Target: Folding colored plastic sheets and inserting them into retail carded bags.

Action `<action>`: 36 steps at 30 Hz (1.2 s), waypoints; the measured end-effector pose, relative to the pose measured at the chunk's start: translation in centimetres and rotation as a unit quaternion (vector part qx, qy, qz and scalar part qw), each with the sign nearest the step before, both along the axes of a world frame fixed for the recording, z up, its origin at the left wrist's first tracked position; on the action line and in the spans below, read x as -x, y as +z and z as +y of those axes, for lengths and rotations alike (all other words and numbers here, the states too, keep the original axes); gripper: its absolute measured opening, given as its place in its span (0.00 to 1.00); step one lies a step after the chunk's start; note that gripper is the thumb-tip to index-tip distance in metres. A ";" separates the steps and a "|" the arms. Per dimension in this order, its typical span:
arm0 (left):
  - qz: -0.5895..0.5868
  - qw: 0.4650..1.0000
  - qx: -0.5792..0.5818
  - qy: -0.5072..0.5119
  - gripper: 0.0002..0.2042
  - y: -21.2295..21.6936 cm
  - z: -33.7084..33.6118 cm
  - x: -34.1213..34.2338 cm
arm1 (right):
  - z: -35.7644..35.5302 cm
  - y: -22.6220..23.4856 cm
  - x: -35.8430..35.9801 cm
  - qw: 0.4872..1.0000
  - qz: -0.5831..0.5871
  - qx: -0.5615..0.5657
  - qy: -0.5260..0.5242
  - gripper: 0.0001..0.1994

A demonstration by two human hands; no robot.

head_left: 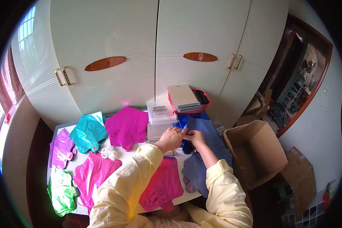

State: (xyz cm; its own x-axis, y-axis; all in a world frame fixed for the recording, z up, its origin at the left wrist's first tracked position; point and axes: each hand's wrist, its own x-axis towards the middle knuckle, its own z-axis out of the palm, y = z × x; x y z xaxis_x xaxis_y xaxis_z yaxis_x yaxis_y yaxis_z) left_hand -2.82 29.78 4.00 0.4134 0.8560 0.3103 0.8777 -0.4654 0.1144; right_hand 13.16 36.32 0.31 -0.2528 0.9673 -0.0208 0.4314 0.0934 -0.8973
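Note:
My left hand (pixel 170 139) and my right hand (pixel 195 138) meet over the right half of the table, fingers closed and nearly touching. What they pinch between them is too small to make out. Under and beyond them lie a grey-blue flat piece (pixel 205 131) and a glossy deep-blue piece (pixel 186 147). Another grey-blue piece (pixel 195 171) with a rounded end and a red spot lies below my right wrist. Between my forearms spreads a magenta flat shiny piece (pixel 163 182). A stack of clear plastic packs (pixel 158 114) stands just beyond my left hand.
Flat shiny pieces in teal (pixel 88 131), purple (pixel 126 127), violet (pixel 61 148), pink (pixel 93 173) and green (pixel 60 192) cover the table's left. White cord (pixel 109 153) lies among them. A red basket (pixel 203 102) holds grey cards (pixel 184 97). An open cardboard box (pixel 256 152) stands right.

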 end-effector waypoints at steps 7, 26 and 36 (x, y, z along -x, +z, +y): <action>0.043 0.995 0.085 0.014 0.37 -0.5 -0.5 -2.0 | 1.3 -0.9 -2.2 0.974 0.209 0.074 0.057 0.07; 0.126 0.984 0.122 -0.007 0.21 0.5 -1.8 -1.2 | 3.0 16.7 -17.3 0.842 -0.062 -0.474 -0.251 0.05; -0.045 0.978 -0.040 0.201 0.18 8.4 -10.7 20.5 | -4.3 18.1 13.8 0.656 -0.160 -0.715 0.180 0.03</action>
State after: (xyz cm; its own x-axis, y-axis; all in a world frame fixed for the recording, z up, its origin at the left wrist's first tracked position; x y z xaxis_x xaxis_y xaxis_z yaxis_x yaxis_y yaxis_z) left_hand -23.35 19.08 12.41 0.0157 0.9151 0.4030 0.9796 -0.0948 0.1773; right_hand -0.63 32.06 18.37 -0.6738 -0.0664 0.7359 0.2959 0.8884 0.3511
